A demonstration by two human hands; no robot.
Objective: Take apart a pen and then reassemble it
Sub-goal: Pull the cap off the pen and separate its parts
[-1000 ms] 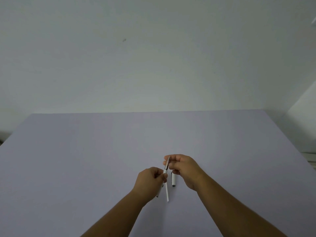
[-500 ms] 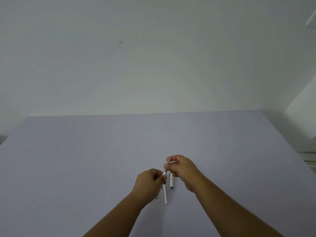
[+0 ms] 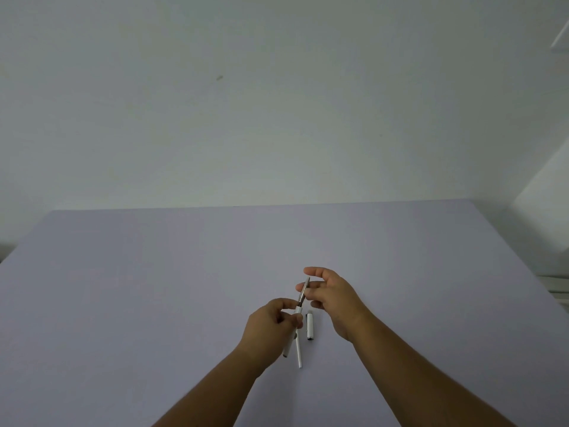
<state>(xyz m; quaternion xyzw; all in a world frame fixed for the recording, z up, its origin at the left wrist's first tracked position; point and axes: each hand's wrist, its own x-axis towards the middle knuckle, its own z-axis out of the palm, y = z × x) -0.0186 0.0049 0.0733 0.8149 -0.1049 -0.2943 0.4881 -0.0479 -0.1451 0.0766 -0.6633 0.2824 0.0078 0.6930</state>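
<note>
From the head view, our left hand [image 3: 271, 323] gripped the white pen barrel [image 3: 292, 334] above the lavender tabletop [image 3: 154, 288]; our right hand [image 3: 331, 292], fingers loosely curled, pinched the grey tip piece [image 3: 303, 292] at its twelve o'clock end. A refill tube [image 3: 298, 352] and cap [image 3: 309, 326] lay at three o'clock. No writing was legible.

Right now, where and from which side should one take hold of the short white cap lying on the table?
Grip the white cap across its middle, coming from above with fingers on its left and right sides. It lies flat, long axis pointing away, apart from the thin white tube, so both sides look free.
</note>
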